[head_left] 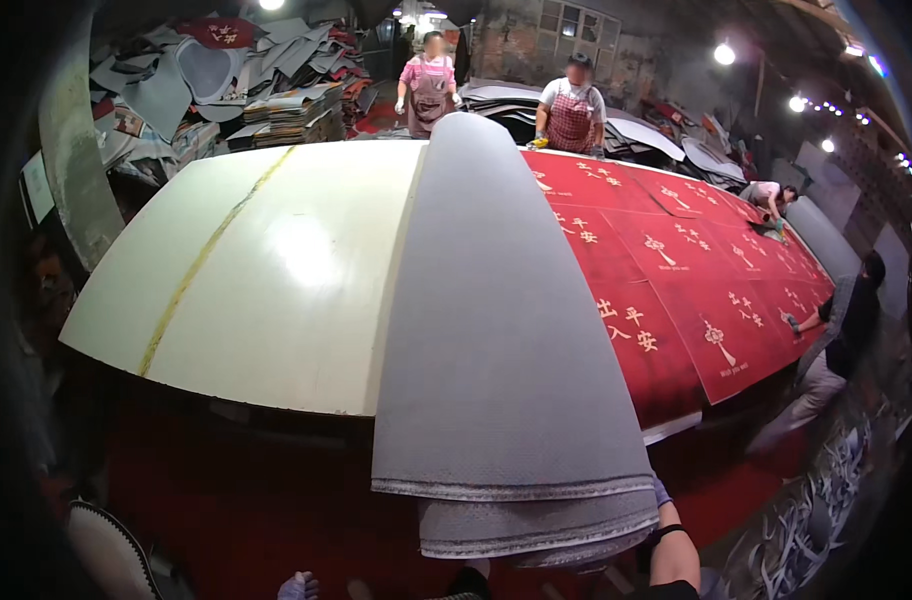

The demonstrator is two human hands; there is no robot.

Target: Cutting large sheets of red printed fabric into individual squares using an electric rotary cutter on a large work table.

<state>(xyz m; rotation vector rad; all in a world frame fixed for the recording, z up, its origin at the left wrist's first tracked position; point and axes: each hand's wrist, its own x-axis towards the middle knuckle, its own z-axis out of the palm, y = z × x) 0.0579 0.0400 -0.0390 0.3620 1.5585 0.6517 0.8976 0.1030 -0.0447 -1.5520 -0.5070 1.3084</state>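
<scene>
A large grey sheet of matting [496, 320] is folded over in thick layers across the long table, its near end hanging past the front edge. At that hanging end's right side, my right hand [662, 490] in a pale glove grips the matting. Most of its fingers are hidden behind the layers. My left hand [298, 587], also gloved, is low at the bottom edge, apart from the sheet. Its fingers show in part, loosely bent, with nothing visible in them. Red printed mats [666, 260] with gold patterns lie to the right of the grey sheet.
The pale tabletop [236, 270] has a yellow stripe. Two people in aprons, one in pink [428, 85] and one in checks [572, 110], stand beyond it. Others lean in at right, one in dark clothes [846, 320]. Offcuts [806, 520] pile at lower right; stacked mats [291, 110] stand behind.
</scene>
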